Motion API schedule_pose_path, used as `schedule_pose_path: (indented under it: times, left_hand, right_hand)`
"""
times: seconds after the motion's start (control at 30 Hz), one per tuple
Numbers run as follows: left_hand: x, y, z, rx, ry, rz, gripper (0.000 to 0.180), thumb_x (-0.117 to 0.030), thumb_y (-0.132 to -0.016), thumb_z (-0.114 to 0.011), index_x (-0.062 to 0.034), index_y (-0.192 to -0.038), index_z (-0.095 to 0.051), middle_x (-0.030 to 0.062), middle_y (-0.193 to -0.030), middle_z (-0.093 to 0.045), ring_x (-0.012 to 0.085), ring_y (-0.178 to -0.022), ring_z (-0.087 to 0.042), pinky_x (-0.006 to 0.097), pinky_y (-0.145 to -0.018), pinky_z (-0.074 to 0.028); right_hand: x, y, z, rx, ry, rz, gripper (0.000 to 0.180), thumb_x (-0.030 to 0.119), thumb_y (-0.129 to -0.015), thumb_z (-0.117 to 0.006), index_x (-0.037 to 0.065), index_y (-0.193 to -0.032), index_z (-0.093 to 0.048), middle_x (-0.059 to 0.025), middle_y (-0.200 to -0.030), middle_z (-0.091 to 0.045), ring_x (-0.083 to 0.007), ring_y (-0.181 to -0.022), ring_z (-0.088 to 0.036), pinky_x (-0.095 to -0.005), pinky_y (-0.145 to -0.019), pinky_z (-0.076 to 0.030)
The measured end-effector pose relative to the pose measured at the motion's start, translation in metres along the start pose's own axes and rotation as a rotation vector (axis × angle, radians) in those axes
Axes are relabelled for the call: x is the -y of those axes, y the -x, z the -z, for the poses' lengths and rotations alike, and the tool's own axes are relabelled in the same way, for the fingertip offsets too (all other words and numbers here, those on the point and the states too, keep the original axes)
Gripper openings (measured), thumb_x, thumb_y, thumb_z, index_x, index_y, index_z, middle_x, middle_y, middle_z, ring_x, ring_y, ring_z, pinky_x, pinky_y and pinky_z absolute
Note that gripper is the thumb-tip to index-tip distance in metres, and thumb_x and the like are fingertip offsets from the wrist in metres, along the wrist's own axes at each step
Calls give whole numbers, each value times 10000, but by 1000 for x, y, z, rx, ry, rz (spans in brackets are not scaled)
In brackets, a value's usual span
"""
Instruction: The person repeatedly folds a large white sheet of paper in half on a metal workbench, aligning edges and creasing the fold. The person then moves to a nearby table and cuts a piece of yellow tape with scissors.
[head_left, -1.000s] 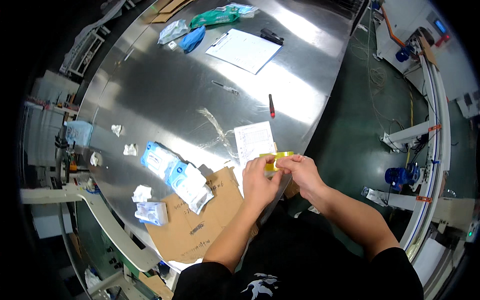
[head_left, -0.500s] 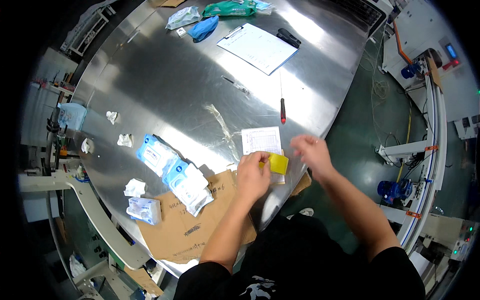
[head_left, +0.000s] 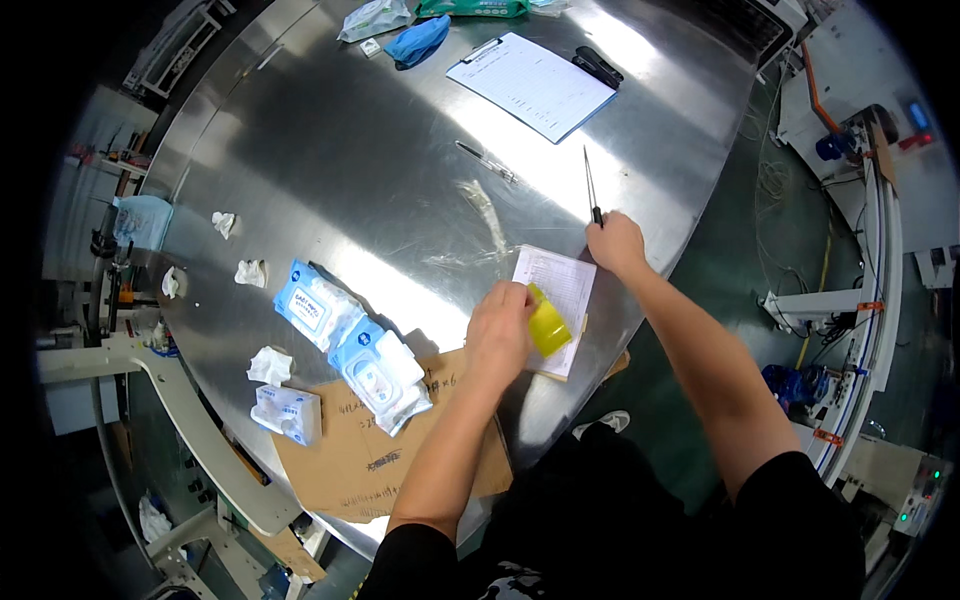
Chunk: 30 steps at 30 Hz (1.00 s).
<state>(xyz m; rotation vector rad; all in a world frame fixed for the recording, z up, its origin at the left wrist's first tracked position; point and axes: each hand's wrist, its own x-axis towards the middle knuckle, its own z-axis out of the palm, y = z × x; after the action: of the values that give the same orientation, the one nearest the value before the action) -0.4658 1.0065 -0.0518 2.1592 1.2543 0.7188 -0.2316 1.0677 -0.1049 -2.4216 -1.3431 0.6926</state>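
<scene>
While left hand [head_left: 500, 330] grips yellow tape roll [head_left: 548, 324] over white printed sheet [head_left: 556, 292] at steel table [head_left: 330, 150] edge, right hand [head_left: 615, 243] closed on red-handled cutter [head_left: 590, 190] beyond sheet; taping seemingly unfinished, cut pending.

You've got two hands on the counter [head_left: 330, 150]: left hand [head_left: 500, 325], right hand [head_left: 615, 243]. One yellow tape roll [head_left: 548, 325]. One small printed sheet [head_left: 560, 290]. One knife [head_left: 590, 190]. One clipboard [head_left: 530, 85] far off, one black stapler [head_left: 598, 66] beside it. One pen [head_left: 485, 160]. Two blue wipe packs [head_left: 315, 305] [head_left: 380, 370] at near left, one small tissue pack [head_left: 285, 412]. Four crumpled white wipes [head_left: 224, 222] [head_left: 250, 271] [head_left: 270, 365] [head_left: 170, 283]. One cardboard sheet [head_left: 350, 460]. One blue glove [head_left: 418, 42].
</scene>
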Motion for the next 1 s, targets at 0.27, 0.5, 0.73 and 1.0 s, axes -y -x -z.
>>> schedule_pose_path:
  times: [0.27, 0.5, 0.73, 1.0]
  left_hand:
    - [34, -10, -16, -161, -51, -242, 115, 0, -787, -608, -40, -888, -574, 137, -884, -610, 326, -795, -606, 384, -704, -501]
    - [24, -19, -8, -53, 240, -16, 59, -17, -875, -585, -5, -933, -593, 140, -869, -601, 275, -756, -614, 329, -684, -495]
    - [9, -17, -9, -7, 274, 6, 58, -16, -880, -578, -2, -937, -581, 147, -900, -585, 287, -809, -604, 333, -692, -485]
    - [-3, 3, -40, -257, 79, -135, 114, 11, -804, -591, -38, -906, -574, 123, -971, -574, 328, -906, -560, 394, -765, -461]
  right_hand:
    - [-51, 132, 34, -73, -581, 87, 184, 203, -879, -618, 21, -907, -608, -31, -714, -525, -67, -688, -473, -238, -605, -394]
    - [-57, 163, 112, 136, -91, 543, 211, 262, -868, -646, 55, -901, -673, -101, -786, -641, -237, -634, -614, -329, -563, -478]
    - [-58, 165, 111, 228, 0, 458, 285, 335, -903, -572, 74, -910, -689, -116, -774, -661, -316, -686, -630, -382, -607, -488]
    - [-46, 166, 126, 302, 146, 392, 301, 353, -918, -533, 95, -902, -686, -126, -737, -650, -334, -691, -625, -410, -618, -486]
